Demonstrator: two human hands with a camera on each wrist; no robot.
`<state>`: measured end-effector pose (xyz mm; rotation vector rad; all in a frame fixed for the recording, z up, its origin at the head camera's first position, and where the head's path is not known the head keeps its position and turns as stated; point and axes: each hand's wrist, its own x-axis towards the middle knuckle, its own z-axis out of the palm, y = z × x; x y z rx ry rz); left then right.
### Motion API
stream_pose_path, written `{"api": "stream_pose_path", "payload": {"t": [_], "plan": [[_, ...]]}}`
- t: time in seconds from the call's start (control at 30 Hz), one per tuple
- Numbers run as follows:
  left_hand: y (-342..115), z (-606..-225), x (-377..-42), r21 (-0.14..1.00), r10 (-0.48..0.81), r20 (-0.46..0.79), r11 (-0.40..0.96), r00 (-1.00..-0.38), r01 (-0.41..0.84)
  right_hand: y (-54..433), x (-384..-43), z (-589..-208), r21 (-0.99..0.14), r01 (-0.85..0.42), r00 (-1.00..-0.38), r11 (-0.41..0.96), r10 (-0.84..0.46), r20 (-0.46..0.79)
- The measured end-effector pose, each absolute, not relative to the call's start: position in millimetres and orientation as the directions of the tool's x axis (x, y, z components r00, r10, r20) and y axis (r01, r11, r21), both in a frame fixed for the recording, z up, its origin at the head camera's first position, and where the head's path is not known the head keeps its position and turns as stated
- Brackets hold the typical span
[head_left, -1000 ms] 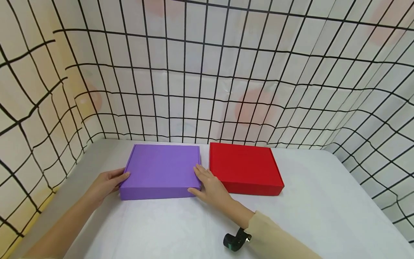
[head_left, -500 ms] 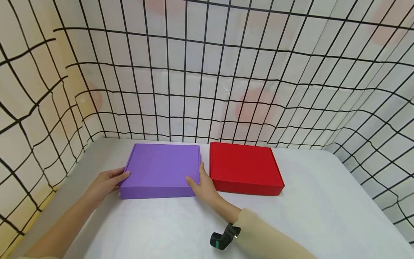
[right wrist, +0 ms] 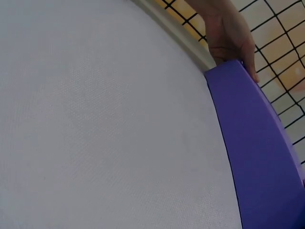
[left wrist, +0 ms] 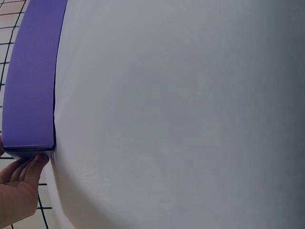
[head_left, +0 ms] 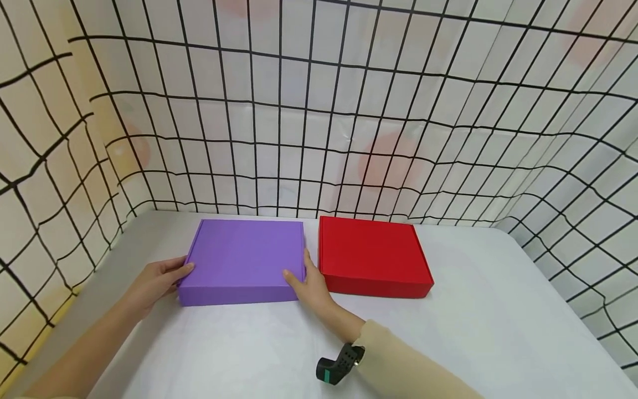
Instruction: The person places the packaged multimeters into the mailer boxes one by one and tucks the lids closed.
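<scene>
A closed purple box [head_left: 244,252] lies flat on the white table, its front face towards me. My left hand [head_left: 157,280] grips its left end, thumb over the top edge and fingers at the side. That hand [left wrist: 21,186] also shows in the left wrist view, fingertips against the box's end. My right hand [head_left: 314,285] holds the right end near the front corner, thumb on the lid and fingers along the side, partly hidden. In the right wrist view the purple box [right wrist: 257,138] runs along the right, with my left hand [right wrist: 228,38] at its far end.
A closed red box [head_left: 376,255] lies just right of the purple one, a narrow gap between them. Black grid mesh [head_left: 304,147] over pale sheeting stands behind the white table [head_left: 478,310] and along both sides. A black device [head_left: 339,366] hangs from my right wrist.
My right hand has gone from lying across the box's right edge to fingers down along that side with the thumb on top. The head view has shifted slightly; my left hand keeps its hold.
</scene>
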<state>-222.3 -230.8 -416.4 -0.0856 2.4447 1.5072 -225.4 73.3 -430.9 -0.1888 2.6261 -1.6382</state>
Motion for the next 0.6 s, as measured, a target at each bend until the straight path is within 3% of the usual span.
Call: {"api": "stream_pose_path", "payload": {"t": [0.1,0.17,0.27,0.33,0.43,0.6], "plan": [[-231,-415,-222,0.821,0.112,-0.154,0.567,-0.982,-0.064,73,-225,-431,-0.891,-0.068,-0.993,0.449,-0.113,0.019],[-231,-413,-222,0.726,0.153,-0.008,0.681,-0.988,0.099,72,-224,-432,-0.891,-0.057,-0.994,0.451,-0.105,0.011],[-234,-407,-221,0.471,0.292,0.21,0.806,-0.933,0.358,72,-223,-432,-0.891,-0.06,-0.994,0.45,-0.109,0.012],[-237,-400,-221,0.352,0.415,0.278,0.796,-0.867,0.493,71,-223,-432,-0.891,-0.071,-0.994,0.448,-0.111,0.023],[-240,-388,-222,0.273,0.562,0.212,0.752,-0.8,0.601,71,-225,-431,-0.888,-0.077,-0.993,0.453,-0.11,0.03],[-238,-376,-224,0.174,0.619,0.034,0.769,-0.785,0.615,71,-225,-430,-0.886,-0.069,-0.993,0.458,-0.116,0.017]]}}
